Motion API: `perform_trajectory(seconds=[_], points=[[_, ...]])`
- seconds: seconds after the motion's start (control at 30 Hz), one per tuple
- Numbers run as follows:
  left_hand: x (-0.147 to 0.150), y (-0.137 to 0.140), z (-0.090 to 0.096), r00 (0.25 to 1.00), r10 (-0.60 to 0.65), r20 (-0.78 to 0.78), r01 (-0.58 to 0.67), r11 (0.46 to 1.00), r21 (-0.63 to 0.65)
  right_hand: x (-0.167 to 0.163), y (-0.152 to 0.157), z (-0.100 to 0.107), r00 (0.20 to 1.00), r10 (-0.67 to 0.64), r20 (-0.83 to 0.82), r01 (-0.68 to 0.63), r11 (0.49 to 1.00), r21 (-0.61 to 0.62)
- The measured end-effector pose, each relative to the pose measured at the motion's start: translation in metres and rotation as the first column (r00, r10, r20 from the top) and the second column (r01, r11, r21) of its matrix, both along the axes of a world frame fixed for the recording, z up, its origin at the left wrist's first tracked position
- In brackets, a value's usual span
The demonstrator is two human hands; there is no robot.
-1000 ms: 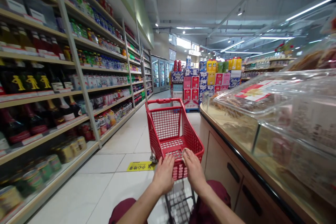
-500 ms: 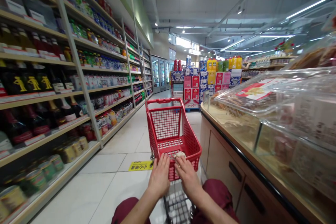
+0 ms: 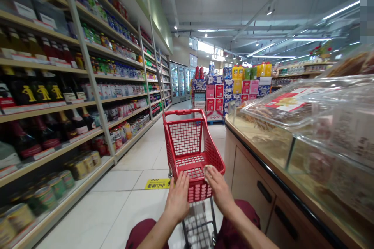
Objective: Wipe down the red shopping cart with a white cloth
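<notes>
In front of me stands a small red plastic shopping cart (image 3: 216, 149) with a mesh basket on a grey metal frame. My left hand (image 3: 178, 196) grips the near left corner of its rim, the fingers over the edge and the thumb by the side. A crumpled whitish cloth (image 3: 208, 169) is pressed to the near right part of the rim under the fingertips of my right hand (image 3: 220, 188). Those fingers cover most of the cloth. The basket holds nothing that I can see.
Shelves of bottles and cans (image 3: 96, 97) line the left. On the right runs a wooden counter (image 3: 248, 171) with clear covers (image 3: 286, 101) on top. Stacked drink cartons (image 3: 214, 101) stand ahead. A yellow floor sticker (image 3: 157, 184) lies left of the cart.
My right hand has slid to the right along the cart's near rim with the cloth, away from my left hand. The left hand keeps its place on the rim.
</notes>
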State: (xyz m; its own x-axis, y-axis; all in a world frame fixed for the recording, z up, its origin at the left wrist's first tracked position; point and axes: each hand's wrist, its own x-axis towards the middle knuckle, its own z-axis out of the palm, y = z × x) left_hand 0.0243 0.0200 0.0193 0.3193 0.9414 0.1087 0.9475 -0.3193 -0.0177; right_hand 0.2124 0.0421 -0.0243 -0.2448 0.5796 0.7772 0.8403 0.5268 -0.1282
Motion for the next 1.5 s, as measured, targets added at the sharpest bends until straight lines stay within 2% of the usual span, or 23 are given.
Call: perform_trajectory(seconds=[0.07,0.13,0.23,0.3,0.37,0.53,0.6,0.73,0.8,0.87,0.97,1.03,1.1,1.33,1.5], points=[[-0.001,-0.002,0.001,1.0,0.006,0.001,-0.006,1.0,-0.003,0.025,0.0,-0.003,0.995,-0.087,-0.044,0.087,0.996,0.005],[-0.002,-0.003,0.002,1.0,0.009,0.005,-0.009,1.0,-0.006,0.043,-0.006,-0.016,0.996,-0.08,-0.026,0.081,0.997,0.011],[-0.003,-0.003,0.003,1.0,0.004,0.02,-0.004,1.0,-0.008,0.05,-0.024,-0.048,0.998,-0.035,0.058,0.035,0.999,-0.001],[-0.004,-0.003,0.003,1.0,-0.001,0.028,0.002,1.0,-0.011,0.045,-0.036,-0.061,0.994,-0.037,0.101,0.039,0.999,-0.019],[-0.004,-0.003,0.003,0.999,-0.007,0.034,0.008,1.0,-0.016,0.04,-0.042,-0.057,0.994,-0.032,0.1,0.035,0.999,-0.027],[-0.003,-0.003,0.004,1.0,-0.005,0.022,0.005,1.0,-0.011,0.035,-0.033,-0.017,1.0,-0.004,-0.018,0.005,0.999,0.045],[-0.003,-0.002,0.004,1.0,-0.004,0.024,0.004,1.0,-0.01,0.035,-0.029,-0.021,1.0,0.002,-0.003,-0.002,0.998,0.055],[-0.005,-0.001,0.002,0.998,-0.027,0.06,0.028,1.0,-0.014,0.027,-0.036,-0.042,0.996,0.03,0.084,-0.029,0.999,-0.015],[-0.007,0.0,0.001,0.997,-0.043,0.07,0.044,0.999,-0.016,0.016,-0.039,-0.037,0.997,0.043,0.061,-0.041,0.999,-0.026],[-0.009,0.0,0.0,0.996,-0.047,0.076,0.048,0.999,-0.013,0.003,-0.038,-0.024,0.997,0.069,0.022,-0.068,0.998,-0.01],[-0.013,-0.001,0.002,0.996,0.028,0.088,-0.029,1.0,0.01,-0.018,-0.031,-0.012,0.984,0.174,0.025,-0.175,0.984,0.031],[-0.016,-0.003,0.005,0.994,0.065,0.086,-0.065,0.998,-0.002,-0.03,-0.028,-0.015,0.972,0.233,0.041,-0.235,0.971,0.05],[-0.018,-0.005,0.009,0.995,0.052,0.082,-0.049,0.998,-0.041,-0.041,-0.028,-0.022,0.964,0.26,0.048,-0.262,0.963,0.059],[-0.026,-0.006,0.024,0.991,0.009,0.13,0.008,0.991,-0.131,-0.074,-0.031,-0.025,0.96,0.263,0.096,-0.267,0.963,0.038],[-0.034,-0.007,0.028,0.99,-0.024,0.14,0.046,0.987,-0.156,-0.059,-0.036,-0.036,0.961,0.243,0.134,-0.254,0.965,0.068]])
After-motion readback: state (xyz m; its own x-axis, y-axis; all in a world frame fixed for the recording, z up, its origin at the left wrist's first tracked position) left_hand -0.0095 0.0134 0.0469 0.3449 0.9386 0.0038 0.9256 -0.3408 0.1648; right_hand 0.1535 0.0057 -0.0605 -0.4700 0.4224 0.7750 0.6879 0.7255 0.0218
